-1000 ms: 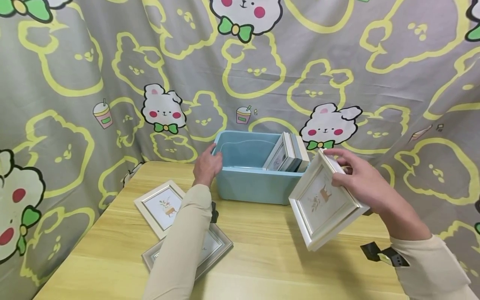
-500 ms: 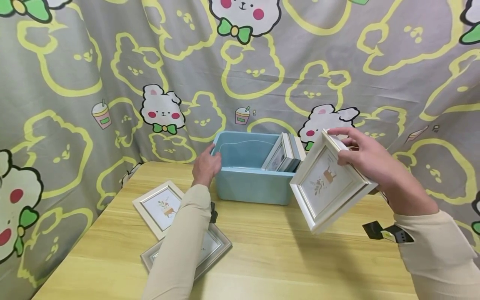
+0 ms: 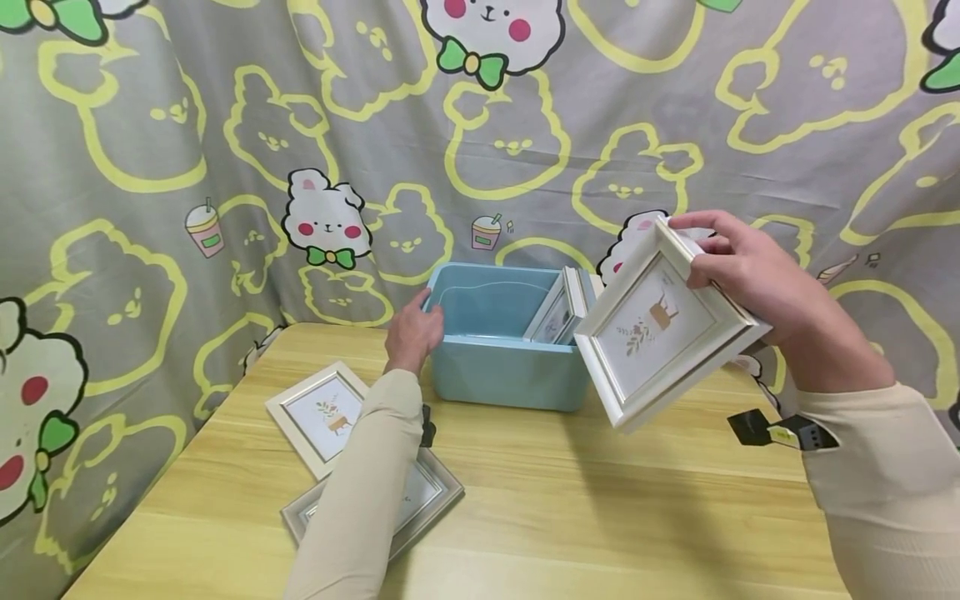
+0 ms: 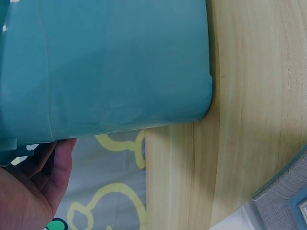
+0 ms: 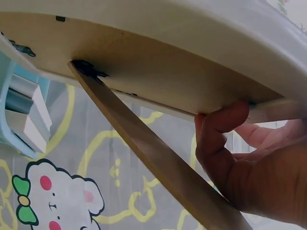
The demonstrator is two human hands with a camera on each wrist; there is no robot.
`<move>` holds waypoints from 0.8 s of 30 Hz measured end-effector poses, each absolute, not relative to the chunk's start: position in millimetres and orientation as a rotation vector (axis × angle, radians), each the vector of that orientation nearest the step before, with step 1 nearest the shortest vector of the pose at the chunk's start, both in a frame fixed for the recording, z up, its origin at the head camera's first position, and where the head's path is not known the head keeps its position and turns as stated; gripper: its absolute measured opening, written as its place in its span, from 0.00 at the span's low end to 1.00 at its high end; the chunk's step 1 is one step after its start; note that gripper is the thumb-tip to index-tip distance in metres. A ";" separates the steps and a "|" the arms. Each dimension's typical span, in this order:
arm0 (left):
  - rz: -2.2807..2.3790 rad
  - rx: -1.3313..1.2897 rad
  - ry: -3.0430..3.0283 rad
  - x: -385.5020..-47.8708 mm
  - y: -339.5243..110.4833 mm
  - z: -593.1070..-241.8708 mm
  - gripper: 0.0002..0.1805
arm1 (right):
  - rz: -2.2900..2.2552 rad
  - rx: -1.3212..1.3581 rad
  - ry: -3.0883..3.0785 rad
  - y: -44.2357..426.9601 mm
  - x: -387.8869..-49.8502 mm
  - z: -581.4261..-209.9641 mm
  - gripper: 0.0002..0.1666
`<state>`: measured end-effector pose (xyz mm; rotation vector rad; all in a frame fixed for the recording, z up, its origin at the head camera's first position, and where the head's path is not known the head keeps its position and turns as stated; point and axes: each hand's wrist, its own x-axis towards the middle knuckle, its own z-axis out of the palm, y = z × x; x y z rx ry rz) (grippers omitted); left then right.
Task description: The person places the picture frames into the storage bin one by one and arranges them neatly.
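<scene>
On the yellowish wooden table (image 3: 525, 517) sits a blue plastic bin (image 3: 510, 375). A white picture frame (image 3: 652, 325) (its brown stand (image 5: 156, 155) sticks out behind) tilts in the air by the bin's right end, pinched by the right hand (image 3: 757, 275). The left hand (image 3: 414, 333) grips the bin's left end.

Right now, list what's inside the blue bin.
Several picture frames lean at the right end. In the head view, the bin's front wall hides much of its bottom, and the frame in the right hand partly covers those frames.
</scene>
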<state>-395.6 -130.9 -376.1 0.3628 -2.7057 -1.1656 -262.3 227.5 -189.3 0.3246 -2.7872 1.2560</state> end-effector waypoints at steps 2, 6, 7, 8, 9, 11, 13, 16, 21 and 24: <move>-1.160 0.365 -2.706 -395.8 -131.0 -376.1 0.31 | 1.266 0.315 -2.793 225.8 -265.9 -186.6 0.36; -1.153 0.369 -2.703 -395.8 -131.8 -376.2 0.31 | 1.286 0.281 -2.779 219.9 -273.6 -183.0 0.35; -1.155 0.370 -2.703 -395.9 -132.2 -376.3 0.31 | 1.289 0.280 -2.772 218.1 -276.3 -182.3 0.35; -1.157 0.375 -2.699 -395.8 -132.6 -376.4 0.31 | 1.298 0.275 -2.762 216.0 -279.2 -181.8 0.35; -1.156 0.380 -2.697 -395.6 -133.1 -376.4 0.31 | 1.303 0.271 -2.752 213.7 -282.5 -181.3 0.35; -1.157 0.386 -2.692 -395.6 -133.9 -376.6 0.31 | 1.323 0.270 -2.727 209.4 -289.6 -180.5 0.36; -1.155 0.385 -2.693 -395.7 -134.2 -377.0 0.30 | 1.352 0.268 -2.698 205.5 -296.3 -180.3 0.35; -1.160 0.377 -2.703 -395.9 -133.0 -377.5 0.30 | 1.413 0.249 -2.666 201.8 -303.7 -180.6 0.34; -1.156 0.379 -2.713 -395.3 -130.3 -377.0 0.30 | 1.536 0.178 -2.638 198.7 -312.6 -180.2 0.33; -1.153 0.376 -2.707 -395.3 -130.0 -375.8 0.31 | 1.609 0.128 -2.615 196.5 -318.8 -179.2 0.34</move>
